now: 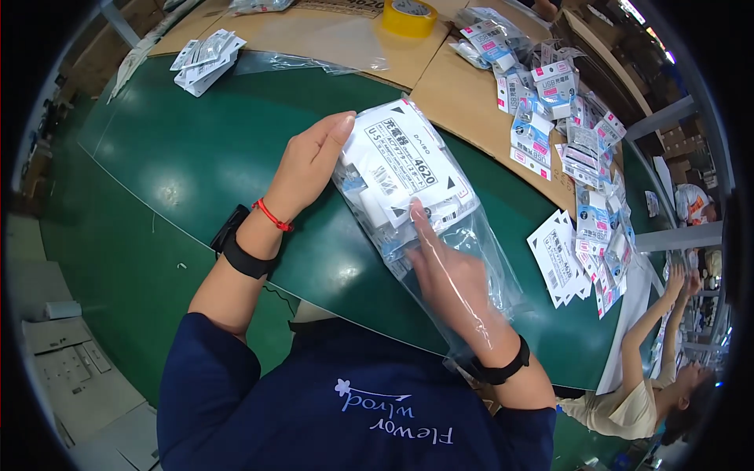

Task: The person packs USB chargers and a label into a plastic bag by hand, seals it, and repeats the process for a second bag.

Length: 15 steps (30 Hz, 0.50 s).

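Note:
A clear plastic bag (491, 255) lies tilted in front of me, filled with several small packaged chargers (369, 206). On top of them, inside the bag, is a white printed label card (404, 149). My left hand (310, 161) grips the bag's upper left side, thumb along the card's edge. Through the bag's mouth reaches my right hand (454, 279), the clear film over its wrist. One of its fingers is stretched out onto the card's lower edge, with another finger apart below. What its remaining fingers do is hidden.
More packaged chargers (554, 86) are heaped on cardboard (448, 94) at the right. Near them lies a stack of label cards (556, 259). Some packs (206, 61) sit far left on the green table (181, 149). Yellow tape (409, 17) stands behind; a co-worker (640, 392) is at right.

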{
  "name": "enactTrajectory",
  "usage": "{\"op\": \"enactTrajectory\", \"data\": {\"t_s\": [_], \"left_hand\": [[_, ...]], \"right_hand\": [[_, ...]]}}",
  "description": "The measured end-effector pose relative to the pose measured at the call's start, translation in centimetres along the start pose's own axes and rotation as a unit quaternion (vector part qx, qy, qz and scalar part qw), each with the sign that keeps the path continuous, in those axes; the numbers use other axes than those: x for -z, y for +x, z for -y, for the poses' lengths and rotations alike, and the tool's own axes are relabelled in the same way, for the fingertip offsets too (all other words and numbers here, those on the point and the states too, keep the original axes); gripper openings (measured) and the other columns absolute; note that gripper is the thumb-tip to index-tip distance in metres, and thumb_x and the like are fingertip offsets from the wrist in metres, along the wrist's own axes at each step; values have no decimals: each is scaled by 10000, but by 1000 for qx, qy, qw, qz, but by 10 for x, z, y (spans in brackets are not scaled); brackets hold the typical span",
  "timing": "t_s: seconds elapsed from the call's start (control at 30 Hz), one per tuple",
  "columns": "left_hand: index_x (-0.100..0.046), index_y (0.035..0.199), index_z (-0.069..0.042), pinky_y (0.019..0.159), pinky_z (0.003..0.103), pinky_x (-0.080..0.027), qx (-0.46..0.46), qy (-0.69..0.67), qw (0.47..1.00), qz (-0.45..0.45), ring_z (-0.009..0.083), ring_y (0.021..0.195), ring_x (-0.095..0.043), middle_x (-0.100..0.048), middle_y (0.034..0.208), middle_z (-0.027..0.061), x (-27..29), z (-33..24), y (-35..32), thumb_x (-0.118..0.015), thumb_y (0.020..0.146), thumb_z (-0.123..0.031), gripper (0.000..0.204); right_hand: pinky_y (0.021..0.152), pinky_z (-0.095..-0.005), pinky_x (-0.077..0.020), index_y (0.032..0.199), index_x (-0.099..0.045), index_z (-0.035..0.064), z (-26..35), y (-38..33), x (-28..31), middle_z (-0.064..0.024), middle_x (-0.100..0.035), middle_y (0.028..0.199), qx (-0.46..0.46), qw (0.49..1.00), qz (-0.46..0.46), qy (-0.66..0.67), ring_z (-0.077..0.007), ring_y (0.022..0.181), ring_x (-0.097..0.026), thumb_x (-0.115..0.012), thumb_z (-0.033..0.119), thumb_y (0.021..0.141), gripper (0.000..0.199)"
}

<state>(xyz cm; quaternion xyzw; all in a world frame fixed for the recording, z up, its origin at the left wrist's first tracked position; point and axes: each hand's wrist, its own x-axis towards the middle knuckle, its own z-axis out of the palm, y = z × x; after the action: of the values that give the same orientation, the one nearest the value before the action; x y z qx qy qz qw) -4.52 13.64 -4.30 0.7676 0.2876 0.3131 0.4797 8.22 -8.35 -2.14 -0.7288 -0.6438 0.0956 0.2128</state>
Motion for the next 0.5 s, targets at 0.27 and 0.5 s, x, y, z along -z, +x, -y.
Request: {"op": "enactTrajectory", "data": {"t_s": [0.27,0.5], "left_hand": [[-573,1251,-57,1040,425,-334,-231,235,940,-84,310,1230,-490,-545,1295,178,-5,-10,-3,-495,952,-324,408],[-537,1302,-104,1099,513,-212,-269,368,874,170,357,1322,-376,-473,1392,118,-4,-31,-16,-548,910,-338,456]], "right_hand": [[588,-377,-505,1440,-348,145,-4,-4,0,-171,-651,879,-5,1000,3,26,-307,683,-640,-626,108,862,643],[634,-291,-489,1395,-421,95,-43,-83,20,-103,-618,908,-150,973,-11,173,-164,717,-611,-608,89,888,540]]}}
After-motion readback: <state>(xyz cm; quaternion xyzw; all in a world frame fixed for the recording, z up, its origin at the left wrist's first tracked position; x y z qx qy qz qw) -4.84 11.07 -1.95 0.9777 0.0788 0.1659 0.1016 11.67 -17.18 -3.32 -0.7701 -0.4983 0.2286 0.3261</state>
